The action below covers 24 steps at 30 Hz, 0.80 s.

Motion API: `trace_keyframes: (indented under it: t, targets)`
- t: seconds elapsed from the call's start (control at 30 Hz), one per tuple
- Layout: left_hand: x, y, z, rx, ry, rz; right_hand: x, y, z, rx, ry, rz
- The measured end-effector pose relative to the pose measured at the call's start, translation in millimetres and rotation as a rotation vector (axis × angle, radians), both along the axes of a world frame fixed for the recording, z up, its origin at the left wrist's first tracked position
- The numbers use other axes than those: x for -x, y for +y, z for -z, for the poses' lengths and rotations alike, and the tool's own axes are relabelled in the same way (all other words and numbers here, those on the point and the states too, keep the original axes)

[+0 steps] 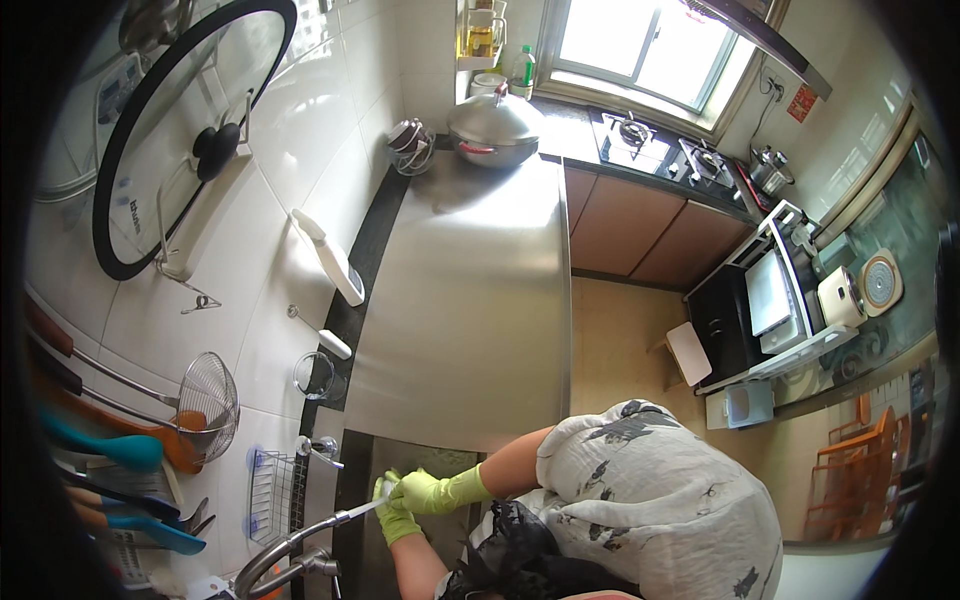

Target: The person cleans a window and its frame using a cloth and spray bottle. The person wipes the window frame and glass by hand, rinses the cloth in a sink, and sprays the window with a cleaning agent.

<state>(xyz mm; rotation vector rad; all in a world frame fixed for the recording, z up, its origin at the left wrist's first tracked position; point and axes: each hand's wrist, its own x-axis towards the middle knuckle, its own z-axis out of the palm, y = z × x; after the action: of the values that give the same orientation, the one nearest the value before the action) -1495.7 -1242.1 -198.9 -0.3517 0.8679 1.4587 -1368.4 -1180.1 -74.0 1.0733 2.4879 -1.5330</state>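
Note:
My right hand (429, 492), in a light green rubber glove, is over the sink (442, 459) with its fingers bent. Just below it in the picture is my left hand (394, 517), in a matching glove; the two meet at the fingers. Water from the curved metal faucet (300, 534) runs onto them. Something small and whitish shows between the fingers; whether it is an object or only water I cannot tell. The inside of both hands is hidden.
Beside the sink stretches a stainless steel counter (465, 300) with a lidded wok (495, 131) at its far end. Along the tiled wall are a glass cup (313, 375), a wire rack (276, 495), a hanging strainer (208, 405) and a glass lid (195, 135).

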Motion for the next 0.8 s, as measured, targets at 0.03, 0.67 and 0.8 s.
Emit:
trace_keyframes:
  t: [0.03, 0.67, 0.8]
  targets:
    - [7, -5, -1, 0.003, 0.020, -0.009, -2, 1, -17, 0.000, 0.007, -0.007]
    - [-10, 11, -3, -0.036, 0.057, 0.037, 52, -9, 3, -0.116, -0.183, 0.180]
    - [-11, 6, -2, -0.045, 0.044, 0.030, 55, -10, -8, -0.188, -0.159, 0.149]
